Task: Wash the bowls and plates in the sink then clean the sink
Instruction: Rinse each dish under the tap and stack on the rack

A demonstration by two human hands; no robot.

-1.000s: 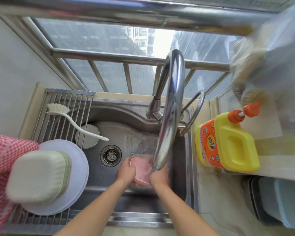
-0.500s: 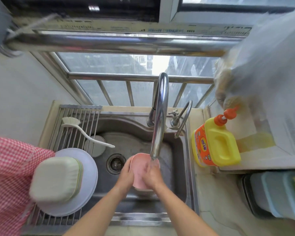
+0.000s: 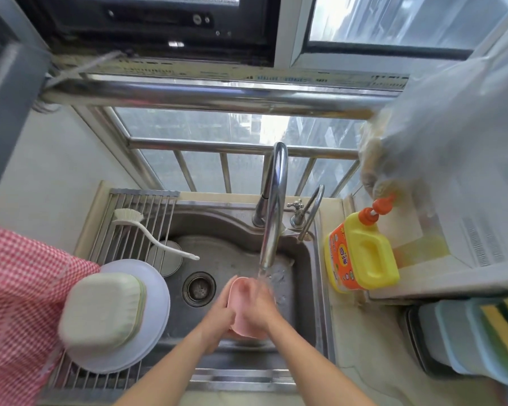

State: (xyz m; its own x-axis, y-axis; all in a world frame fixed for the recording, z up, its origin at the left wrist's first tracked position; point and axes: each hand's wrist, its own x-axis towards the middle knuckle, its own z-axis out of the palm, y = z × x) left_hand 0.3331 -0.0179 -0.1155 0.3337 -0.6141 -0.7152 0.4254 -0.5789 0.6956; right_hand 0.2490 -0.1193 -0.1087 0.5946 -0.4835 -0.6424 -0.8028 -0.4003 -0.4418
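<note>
rinsing step in hand: pink bowl [image 3: 241, 313] held over the sink's [image 3: 305, 288] front edge under the tap [image 3: 272, 218] stream, gripped by left hand [image 3: 217, 320] and right hand [image 3: 260, 309]. next, probably: shake off, set on the left-edge rack [image 3: 135, 227] beside the plates [image 3: 156, 291].

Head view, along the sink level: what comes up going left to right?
Red checked cloth → pale green square bowl upturned on white plates → round sink drain → pink bowl in both hands → yellow detergent bottle.

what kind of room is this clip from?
Most likely a small home kitchen: a steel sink under a running faucet, a yellow detergent jug on the counter, washed plates on a drying rack.
</note>
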